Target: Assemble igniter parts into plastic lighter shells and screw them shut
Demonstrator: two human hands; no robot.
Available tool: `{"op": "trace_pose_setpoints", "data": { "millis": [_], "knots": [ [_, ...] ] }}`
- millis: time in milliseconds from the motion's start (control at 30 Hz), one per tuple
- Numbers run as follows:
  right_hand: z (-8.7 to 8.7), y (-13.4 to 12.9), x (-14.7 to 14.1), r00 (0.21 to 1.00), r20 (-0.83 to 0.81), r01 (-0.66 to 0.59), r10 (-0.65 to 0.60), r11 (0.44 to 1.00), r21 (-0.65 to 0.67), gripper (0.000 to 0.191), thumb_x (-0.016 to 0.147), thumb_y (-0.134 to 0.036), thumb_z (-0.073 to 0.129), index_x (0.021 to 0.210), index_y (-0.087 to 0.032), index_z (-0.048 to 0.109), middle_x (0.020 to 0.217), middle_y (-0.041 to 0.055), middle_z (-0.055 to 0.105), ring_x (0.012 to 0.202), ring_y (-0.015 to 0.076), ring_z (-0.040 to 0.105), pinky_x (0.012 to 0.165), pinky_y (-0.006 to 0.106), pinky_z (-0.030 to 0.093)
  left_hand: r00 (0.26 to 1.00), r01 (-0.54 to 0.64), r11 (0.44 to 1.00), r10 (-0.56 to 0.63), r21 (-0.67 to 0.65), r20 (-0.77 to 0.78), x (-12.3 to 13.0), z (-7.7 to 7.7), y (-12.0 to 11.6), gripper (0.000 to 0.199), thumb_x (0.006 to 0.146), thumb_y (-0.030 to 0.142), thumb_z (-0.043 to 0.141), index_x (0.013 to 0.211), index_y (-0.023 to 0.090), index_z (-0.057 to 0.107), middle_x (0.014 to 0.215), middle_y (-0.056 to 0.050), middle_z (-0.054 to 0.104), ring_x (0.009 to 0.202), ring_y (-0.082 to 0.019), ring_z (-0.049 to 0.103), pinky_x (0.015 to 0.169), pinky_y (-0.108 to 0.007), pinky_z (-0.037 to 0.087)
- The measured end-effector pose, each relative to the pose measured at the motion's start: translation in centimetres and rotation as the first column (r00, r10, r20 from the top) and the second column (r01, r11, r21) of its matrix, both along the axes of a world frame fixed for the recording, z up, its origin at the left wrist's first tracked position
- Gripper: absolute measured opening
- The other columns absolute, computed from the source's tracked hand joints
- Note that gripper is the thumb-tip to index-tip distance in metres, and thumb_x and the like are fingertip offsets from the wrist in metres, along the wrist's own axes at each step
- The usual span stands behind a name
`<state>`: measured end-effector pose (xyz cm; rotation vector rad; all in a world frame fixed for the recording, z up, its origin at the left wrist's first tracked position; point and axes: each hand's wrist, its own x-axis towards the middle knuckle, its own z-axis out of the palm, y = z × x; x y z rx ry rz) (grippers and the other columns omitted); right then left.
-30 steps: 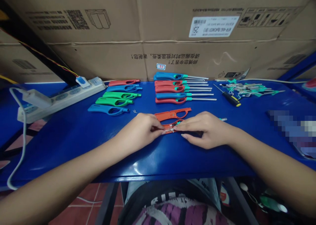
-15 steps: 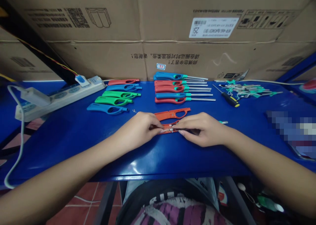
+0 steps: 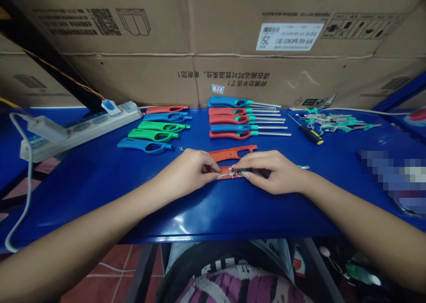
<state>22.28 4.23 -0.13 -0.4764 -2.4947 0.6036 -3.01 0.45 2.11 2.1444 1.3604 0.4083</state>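
Observation:
An orange lighter half-shell lies hollow side up on the blue table, with small pale parts and wires inside. My left hand pinches its left end, thumb and fingertips closed on it. Over its right part is my right hand, thumb and forefinger bent in on the inner parts, where a bit of green shows. A metal tube tip sticks out beyond my right wrist; its middle is hidden under the hand. Just behind lies the other orange half-shell, with its trigger loop to the right.
Several assembled lighters with metal tubes lie at the back. Loose coloured shells lie left, near a power strip. At right are a screwdriver and a pile of wired green parts. A cardboard box stands behind.
My right thumb and fingertips have shifted slightly, and more of the green part and wires shows between them. My left hand keeps its pinch on the shell.

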Motion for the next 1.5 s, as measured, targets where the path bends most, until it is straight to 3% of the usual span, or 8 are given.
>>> {"op": "trace_pose_setpoints", "data": {
  "millis": [167,433,633,733,867,1067,1300,1500],
  "knots": [
    [0.0,1.3,0.3,0.959,-0.118,0.257,-0.258,0.966,-0.019,0.020,0.091,-0.017,0.057,0.104,-0.021,0.072,0.098,0.0066,0.069,0.072,0.0151,0.062,0.060,0.028,0.050,1.000,0.022,0.997,-0.022,0.074,0.004,0.0,-0.3,-0.2,0.011,0.086,0.023,0.074,0.093,0.021,0.082,0.086,-0.003,0.078,0.072,-0.017,0.068,0.066,-0.027,0.048],
    [-0.4,3.6,1.9,0.964,0.135,0.234,-0.228,0.972,-0.029,0.011,0.088,-0.018,0.062,0.093,-0.021,0.072,0.114,0.0102,0.059,0.107,0.0238,0.062,0.096,0.043,0.051,0.998,0.054,0.989,-0.053,0.135,-0.016,-0.2,-0.4,-0.4,0.016,0.089,0.028,0.072,0.100,0.020,0.080,0.088,-0.004,0.076,0.073,-0.016,0.067,0.066,-0.027,0.049],
    [0.1,3.3,1.5,0.950,0.057,0.312,-0.308,0.948,-0.063,0.009,0.091,-0.027,0.063,0.089,-0.019,0.066,0.092,0.0065,0.067,0.085,0.0192,0.062,0.079,0.035,0.052,1.000,-0.014,0.944,0.020,0.330,-0.015,-0.3,0.1,-0.3,0.024,0.092,0.037,0.068,0.107,0.021,0.077,0.100,-0.005,0.076,0.078,-0.018,0.068,0.070,-0.029,0.051],
    [0.4,2.9,1.2,0.906,-0.038,0.400,-0.421,0.884,-0.243,0.018,0.090,-0.036,0.066,0.090,-0.018,0.066,0.084,0.0049,0.069,0.074,0.0168,0.062,0.069,0.031,0.051,0.999,0.047,0.845,-0.031,0.533,-0.038,-0.4,-0.1,0.0,0.029,0.096,0.032,0.063,0.122,0.020,0.070,0.118,-0.008,0.072,0.104,-0.023,0.065,0.092,-0.038,0.052],
    [1.0,2.3,0.8,0.888,-0.078,0.317,-0.453,0.725,-0.612,0.031,0.080,-0.044,0.077,0.088,-0.017,0.065,0.079,0.0035,0.069,0.070,0.0145,0.064,0.065,0.029,0.054,0.990,0.135,0.746,-0.076,0.652,-0.118,-0.5,-0.4,0.2,0.036,0.098,0.030,0.061,0.132,0.020,0.063,0.133,-0.011,0.066,0.119,-0.027,0.057,0.102,-0.044,0.048],
    [1.3,1.8,0.3,0.925,-0.043,0.183,-0.378,0.543,-0.820,0.040,0.075,-0.052,0.081,0.090,-0.017,0.068,0.081,0.0026,0.070,0.064,0.0121,0.064,0.062,0.029,0.059,0.978,0.193,0.765,-0.103,0.614,-0.180,-0.6,-0.5,0.2,0.032,0.102,0.025,0.051,0.131,0.022,0.063,0.125,-0.011,0.067,0.115,-0.027,0.058,0.098,-0.045,0.049],
    [1.6,2.5,1.4,0.948,0.140,0.313,-0.286,0.758,-0.572,0.036,0.075,-0.042,0.081,0.095,-0.015,0.068,0.077,-0.0012,0.061,0.059,0.0070,0.048,0.052,0.021,0.042,0.989,0.054,0.910,0.008,0.412,-0.147,-0.5,-0.5,0.5,0.034,0.103,0.033,0.047,0.124,0.012,0.064,0.112,-0.013,0.064,0.101,-0.026,0.062,0.092,-0.041,0.051],
    [1.5,2.5,2.1,0.953,0.281,0.243,-0.110,0.835,-0.494,0.030,0.081,-0.043,0.076,0.095,-0.017,0.071,0.080,-0.0007,0.062,0.063,0.0085,0.049,0.056,0.022,0.040,0.996,-0.016,0.970,0.039,0.243,-0.086,0.0,-0.3,-0.1,0.032,0.099,0.042,0.053,0.110,0.017,0.069,0.099,-0.008,0.066,0.084,-0.021,0.063,0.074,-0.034,0.049]
  ]
}}
